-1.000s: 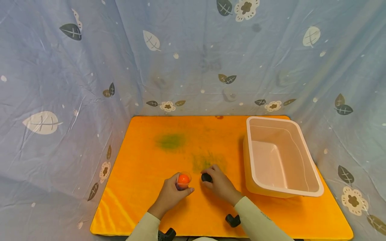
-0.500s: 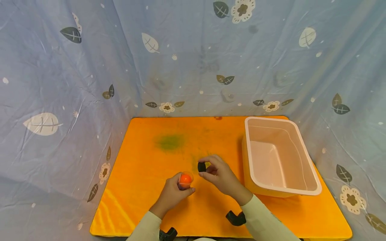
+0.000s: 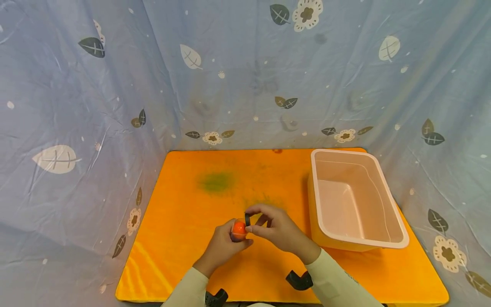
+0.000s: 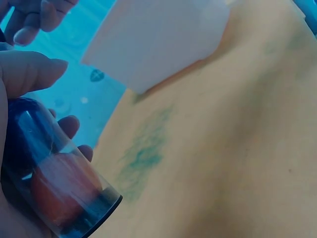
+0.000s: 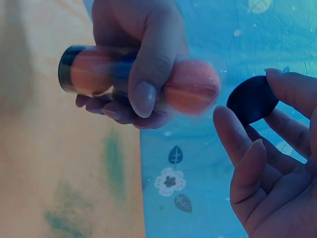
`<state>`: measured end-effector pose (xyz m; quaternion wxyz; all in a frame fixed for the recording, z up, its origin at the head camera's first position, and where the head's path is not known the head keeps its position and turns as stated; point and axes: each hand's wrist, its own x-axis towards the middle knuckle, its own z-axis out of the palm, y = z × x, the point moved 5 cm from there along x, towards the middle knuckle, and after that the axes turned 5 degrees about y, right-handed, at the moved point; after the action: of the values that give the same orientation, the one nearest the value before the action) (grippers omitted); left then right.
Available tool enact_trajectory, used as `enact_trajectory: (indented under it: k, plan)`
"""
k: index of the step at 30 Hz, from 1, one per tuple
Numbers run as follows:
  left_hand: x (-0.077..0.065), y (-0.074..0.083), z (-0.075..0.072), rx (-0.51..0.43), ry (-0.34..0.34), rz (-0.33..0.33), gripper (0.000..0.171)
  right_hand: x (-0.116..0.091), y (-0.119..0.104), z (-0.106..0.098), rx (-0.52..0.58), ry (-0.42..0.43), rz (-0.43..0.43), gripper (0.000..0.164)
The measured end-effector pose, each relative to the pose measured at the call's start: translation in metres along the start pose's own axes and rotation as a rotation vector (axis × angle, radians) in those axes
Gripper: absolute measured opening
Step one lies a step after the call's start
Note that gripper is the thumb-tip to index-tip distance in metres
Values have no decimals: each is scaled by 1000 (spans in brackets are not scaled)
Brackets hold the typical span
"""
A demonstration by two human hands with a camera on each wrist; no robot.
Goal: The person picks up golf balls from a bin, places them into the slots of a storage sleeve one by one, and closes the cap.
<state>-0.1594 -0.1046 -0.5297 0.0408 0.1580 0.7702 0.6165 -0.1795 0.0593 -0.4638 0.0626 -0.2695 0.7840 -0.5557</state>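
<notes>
My left hand (image 3: 221, 246) grips a clear cylindrical tube (image 4: 25, 131) around its side. Through the wall show an orange ball (image 5: 192, 85) at the uncapped end, another orange ball (image 5: 91, 71) near the black-rimmed far end, and something dark blue between them, partly behind the fingers. Thumb and fingers of my right hand (image 3: 284, 230) pinch a round black lid (image 5: 253, 100) by its edge. The lid stands on edge close to the tube's open end; in the right wrist view a small gap separates them.
A pale pink plastic bin (image 3: 315, 200) stands at the right of the orange-covered table (image 3: 184, 204); nothing shows inside it. Patterned blue curtains (image 3: 238, 76) surround the back and sides. Green stains mark the cloth.
My right hand has raised the black lid from near the table, turned it on edge and brought it left to the tube's mouth. The left hand has shifted slightly right with the tube.
</notes>
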Motion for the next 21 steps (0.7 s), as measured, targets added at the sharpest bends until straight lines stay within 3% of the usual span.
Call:
enact_trajectory:
  k: [6,12,16,21]
  plan:
    - [1,3,1,43,3,29,26,0,5,4,-73,-49,-32,36]
    - [1,5,4,55,-21,52,17,1,2,9,-238,-57,-152,32]
    - [1,3,5,79,-23,63,26,0,2,13,-282,-65,-206,29]
    - [4,-20,8,100,-30,24,20,-1,3,14,-293,-80,-222,29]
